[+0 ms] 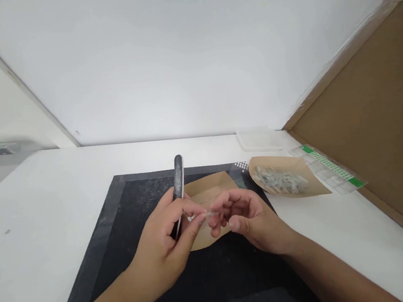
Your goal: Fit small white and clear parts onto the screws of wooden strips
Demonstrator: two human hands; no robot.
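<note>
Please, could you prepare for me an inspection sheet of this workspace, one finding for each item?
Surface: black mat on a white table.
Job's things: dark file and small translucent piece in hand, above brown paper.
Clutter: to the right, another brown paper bearing many translucent pieces, beside a clear sheet with a green strip; a clear plastic item behind.
Hands: left holds the file and pinches the piece; right is close, contact unclear.
Cables: nothing seen.
Surroundings: white wall behind, brown panel right.
</note>
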